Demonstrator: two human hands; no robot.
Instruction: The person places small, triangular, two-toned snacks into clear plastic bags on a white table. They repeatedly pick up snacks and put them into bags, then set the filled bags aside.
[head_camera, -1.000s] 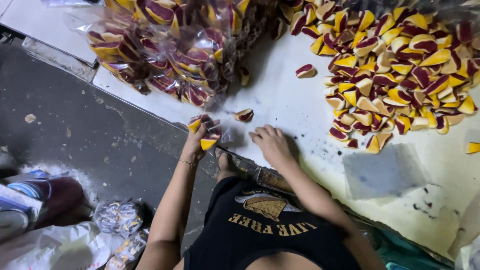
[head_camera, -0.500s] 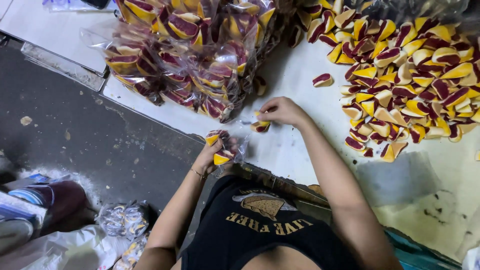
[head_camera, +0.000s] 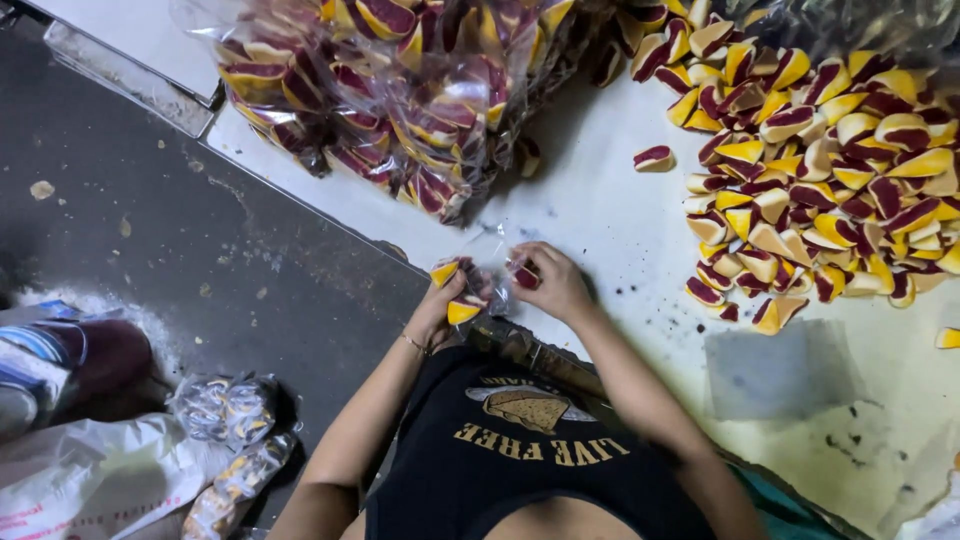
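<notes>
On the white table (head_camera: 620, 230) above dark floor (head_camera: 200, 260), both hands' fingers pinch a small clear bag (head_camera: 490, 280).

A dim work corner: pale tabletop over a dark, dusty floor.

The white table (head_camera: 620, 230) runs at a slant from upper left to lower right, its surface scuffed, flecked with dark crumbs and yellowed toward the near end, with a greyish square patch (head_camera: 780, 370) on it. Its metal edge (head_camera: 310, 200) catches a thin line of light. Beside it the floor (head_camera: 200, 270) is dark grey concrete, scratched and speckled, with pale powder (head_camera: 90, 305) scattered at the left. A white sack (head_camera: 90, 480) and small clear packets (head_camera: 225, 410) lie on the floor at lower left. The light falls evenly from above, brighter on the table than on the floor.
</notes>
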